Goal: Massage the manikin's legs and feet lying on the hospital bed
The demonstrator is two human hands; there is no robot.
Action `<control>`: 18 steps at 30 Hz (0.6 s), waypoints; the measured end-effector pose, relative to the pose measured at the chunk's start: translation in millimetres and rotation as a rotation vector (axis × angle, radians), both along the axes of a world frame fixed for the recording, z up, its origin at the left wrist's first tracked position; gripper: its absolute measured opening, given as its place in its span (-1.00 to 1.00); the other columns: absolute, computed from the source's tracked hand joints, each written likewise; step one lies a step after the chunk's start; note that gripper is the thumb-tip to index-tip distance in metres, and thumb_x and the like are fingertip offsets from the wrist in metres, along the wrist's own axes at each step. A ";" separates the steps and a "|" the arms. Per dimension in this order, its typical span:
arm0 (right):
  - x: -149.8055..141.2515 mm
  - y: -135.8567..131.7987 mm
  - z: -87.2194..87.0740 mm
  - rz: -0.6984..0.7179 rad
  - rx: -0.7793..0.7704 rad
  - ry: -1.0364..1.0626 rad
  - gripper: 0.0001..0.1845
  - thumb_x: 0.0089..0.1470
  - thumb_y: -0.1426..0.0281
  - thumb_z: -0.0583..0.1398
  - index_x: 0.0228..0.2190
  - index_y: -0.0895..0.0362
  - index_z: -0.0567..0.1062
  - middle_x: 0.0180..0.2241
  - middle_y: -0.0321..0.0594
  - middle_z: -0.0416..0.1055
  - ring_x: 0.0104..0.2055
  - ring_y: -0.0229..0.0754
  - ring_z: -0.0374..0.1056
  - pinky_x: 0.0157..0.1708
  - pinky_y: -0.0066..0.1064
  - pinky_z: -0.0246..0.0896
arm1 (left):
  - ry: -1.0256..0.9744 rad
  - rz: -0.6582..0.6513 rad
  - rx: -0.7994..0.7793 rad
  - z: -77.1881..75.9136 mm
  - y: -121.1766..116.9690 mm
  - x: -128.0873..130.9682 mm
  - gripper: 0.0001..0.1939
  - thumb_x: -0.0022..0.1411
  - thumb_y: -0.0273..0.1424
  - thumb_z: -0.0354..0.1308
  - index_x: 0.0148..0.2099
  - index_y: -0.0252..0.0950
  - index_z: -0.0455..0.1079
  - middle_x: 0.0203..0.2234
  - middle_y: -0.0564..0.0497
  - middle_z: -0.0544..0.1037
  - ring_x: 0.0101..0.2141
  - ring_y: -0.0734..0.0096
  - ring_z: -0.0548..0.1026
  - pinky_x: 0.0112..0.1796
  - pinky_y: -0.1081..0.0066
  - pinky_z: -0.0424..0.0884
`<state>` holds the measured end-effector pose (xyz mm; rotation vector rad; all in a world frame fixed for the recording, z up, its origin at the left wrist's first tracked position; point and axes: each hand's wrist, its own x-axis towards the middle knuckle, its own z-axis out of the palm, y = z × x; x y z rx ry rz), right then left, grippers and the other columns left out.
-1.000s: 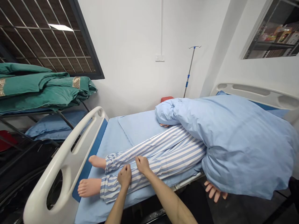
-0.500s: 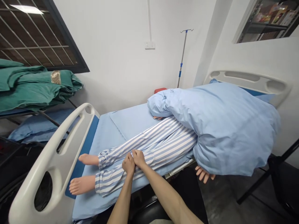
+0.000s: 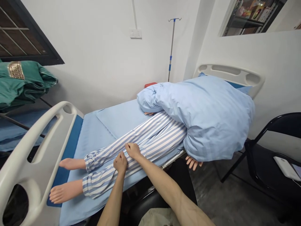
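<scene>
Head view, and the blue quilt [image 3: 207, 116], heaped well apart from the footboard [image 3: 50, 150], hides the waist of the blue-and-white striped trousers [image 3: 162, 135], which stretch towards that footboard, bunched at the cuffs. Left hand [image 3: 120, 162], nearer the footboard, and right hand [image 3: 133, 150] curl into fists over them; any pinched cloth, can't tell.

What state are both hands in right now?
Left hand: closed fist, nothing visible in it.
Right hand: closed fist over striped trousers, nothing visible in it.
</scene>
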<state>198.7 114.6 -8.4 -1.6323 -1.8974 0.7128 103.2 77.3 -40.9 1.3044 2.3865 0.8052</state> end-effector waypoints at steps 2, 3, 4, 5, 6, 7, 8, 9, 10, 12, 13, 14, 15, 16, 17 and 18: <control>6.8 -1.2 -16.4 -0.019 -0.043 -0.056 -0.58 0.38 0.32 0.04 -0.32 0.09 0.67 -0.34 -0.15 0.60 -0.30 -0.21 0.42 -0.32 -0.43 0.07 | 0.006 -0.041 0.025 7.2 3.7 2.5 -0.60 0.37 -0.29 -0.14 -0.53 -0.22 0.23 -0.52 -0.09 0.42 -0.42 0.27 0.32 -0.33 0.32 0.08; 9.3 -1.2 -22.9 -0.018 -0.058 -0.073 -0.59 0.39 0.31 0.04 -0.31 0.09 0.66 -0.32 -0.15 0.61 -0.29 -0.21 0.43 -0.31 -0.44 0.07 | 0.014 -0.065 0.041 12.6 7.2 4.0 -0.62 0.34 -0.31 -0.12 -0.55 -0.22 0.19 -0.56 -0.05 0.38 -0.43 0.30 0.29 -0.33 0.33 0.07; 11.1 -0.5 -27.9 -0.012 -0.071 -0.079 -0.58 0.39 0.29 0.03 -0.29 0.08 0.66 -0.30 -0.16 0.61 -0.28 -0.21 0.43 -0.31 -0.46 0.08 | 0.024 -0.086 0.069 18.8 11.8 5.8 -0.63 0.31 -0.32 -0.10 -0.56 -0.22 0.15 -0.59 -0.02 0.33 -0.44 0.33 0.26 -0.33 0.35 0.07; 12.5 0.9 -31.2 -0.005 -0.083 -0.077 -0.58 0.39 0.28 0.02 -0.28 0.07 0.65 -0.28 -0.18 0.62 -0.27 -0.22 0.44 -0.30 -0.47 0.09 | 0.030 -0.095 0.101 25.1 17.5 7.7 -0.64 0.30 -0.32 -0.09 -0.57 -0.23 0.12 -0.62 0.02 0.27 -0.45 0.36 0.24 -0.33 0.36 0.07; 13.4 2.9 -33.3 0.003 -0.091 -0.066 -0.57 0.40 0.27 0.01 -0.27 0.06 0.65 -0.27 -0.19 0.62 -0.25 -0.22 0.44 -0.29 -0.48 0.10 | 0.031 -0.082 0.157 30.9 24.0 9.8 -0.63 0.29 -0.32 -0.08 -0.58 -0.23 0.09 -0.64 0.05 0.22 -0.47 0.39 0.21 -0.34 0.37 0.08; 14.0 5.2 -34.3 0.009 -0.099 -0.054 -0.58 0.40 0.27 0.01 -0.27 0.06 0.64 -0.25 -0.20 0.62 -0.24 -0.23 0.44 -0.29 -0.49 0.11 | 0.014 -0.065 0.233 35.4 30.7 12.1 -0.63 0.29 -0.31 -0.08 -0.58 -0.23 0.07 -0.66 0.08 0.17 -0.49 0.42 0.18 -0.35 0.39 0.08; 14.5 7.6 -34.8 0.015 -0.108 -0.039 -0.58 0.40 0.27 0.00 -0.27 0.06 0.64 -0.25 -0.21 0.62 -0.24 -0.23 0.44 -0.29 -0.50 0.11 | -0.023 -0.037 0.309 37.9 36.9 14.8 -0.63 0.28 -0.31 -0.08 -0.58 -0.22 0.06 -0.67 0.10 0.14 -0.50 0.44 0.17 -0.36 0.39 0.09; 15.0 9.8 -35.0 0.020 -0.116 -0.024 -0.57 0.40 0.27 0.00 -0.27 0.06 0.63 -0.24 -0.21 0.61 -0.23 -0.22 0.44 -0.28 -0.50 0.12 | -0.076 -0.004 0.374 38.0 41.8 17.7 -0.64 0.28 -0.31 -0.09 -0.58 -0.22 0.07 -0.67 0.10 0.14 -0.51 0.45 0.17 -0.37 0.40 0.11; 15.5 11.6 -35.0 0.021 -0.125 -0.010 -0.56 0.41 0.26 -0.01 -0.27 0.07 0.63 -0.24 -0.21 0.61 -0.22 -0.22 0.45 -0.28 -0.50 0.14 | -0.132 0.030 0.418 35.7 44.9 21.0 -0.66 0.28 -0.33 -0.11 -0.57 -0.22 0.10 -0.67 0.11 0.15 -0.51 0.45 0.19 -0.38 0.41 0.13; 16.5 13.6 -35.0 0.015 -0.143 0.012 -0.54 0.41 0.25 -0.03 -0.27 0.07 0.62 -0.23 -0.21 0.61 -0.19 -0.21 0.45 -0.26 -0.50 0.16 | -0.202 0.076 0.411 24.6 44.2 28.0 -0.69 0.27 -0.36 -0.13 -0.55 -0.22 0.14 -0.66 0.11 0.18 -0.51 0.44 0.20 -0.39 0.41 0.15; 17.1 13.9 -34.9 0.010 -0.156 0.017 -0.54 0.41 0.24 -0.03 -0.26 0.07 0.62 -0.22 -0.21 0.61 -0.18 -0.20 0.45 -0.25 -0.50 0.17 | -0.197 0.077 0.360 17.1 40.9 31.4 -0.70 0.26 -0.37 -0.11 -0.54 -0.22 0.14 -0.66 0.11 0.17 -0.51 0.44 0.19 -0.39 0.40 0.13; 17.7 14.0 -34.6 0.007 -0.171 0.020 -0.55 0.40 0.23 -0.03 -0.25 0.07 0.62 -0.20 -0.21 0.62 -0.17 -0.20 0.45 -0.24 -0.50 0.19 | -0.165 0.068 0.290 9.3 36.5 34.4 -0.71 0.25 -0.36 -0.08 -0.54 -0.22 0.13 -0.66 0.12 0.14 -0.52 0.44 0.16 -0.39 0.40 0.09; 18.3 14.2 -34.2 0.012 -0.189 0.021 -0.56 0.40 0.22 -0.02 -0.24 0.07 0.62 -0.19 -0.22 0.62 -0.15 -0.19 0.45 -0.22 -0.50 0.20 | -0.119 0.050 0.211 2.1 31.7 36.8 -0.71 0.24 -0.36 -0.05 -0.55 -0.21 0.11 -0.66 0.13 0.11 -0.52 0.44 0.12 -0.40 0.39 0.05; 18.9 14.6 -33.5 0.022 -0.209 0.021 -0.57 0.39 0.21 -0.01 -0.22 0.07 0.62 -0.18 -0.22 0.61 -0.14 -0.19 0.45 -0.21 -0.50 0.21 | -0.071 0.031 0.138 -4.0 27.4 38.6 -0.70 0.24 -0.34 -0.02 -0.54 -0.21 0.09 -0.66 0.14 0.07 -0.52 0.44 0.07 -0.39 0.38 0.00; 19.5 15.4 -32.4 0.034 -0.225 0.019 -0.58 0.38 0.22 -0.01 -0.21 0.08 0.61 -0.17 -0.22 0.61 -0.14 -0.18 0.45 -0.21 -0.48 0.22 | -0.028 0.016 0.084 -8.7 24.2 39.8 -0.70 0.24 -0.33 0.00 -0.54 -0.21 0.08 -0.66 0.14 0.03 -0.52 0.44 0.02 -0.39 0.38 -0.04; 19.9 16.8 -30.6 0.048 -0.240 0.017 -0.58 0.38 0.23 -0.01 -0.20 0.08 0.61 -0.16 -0.22 0.61 -0.15 -0.16 0.44 -0.21 -0.47 0.23 | 0.004 0.008 0.051 -11.9 22.4 40.3 -0.69 0.24 -0.32 0.01 -0.53 -0.21 0.06 -0.65 0.14 0.01 -0.52 0.45 -0.02 -0.39 0.38 -0.06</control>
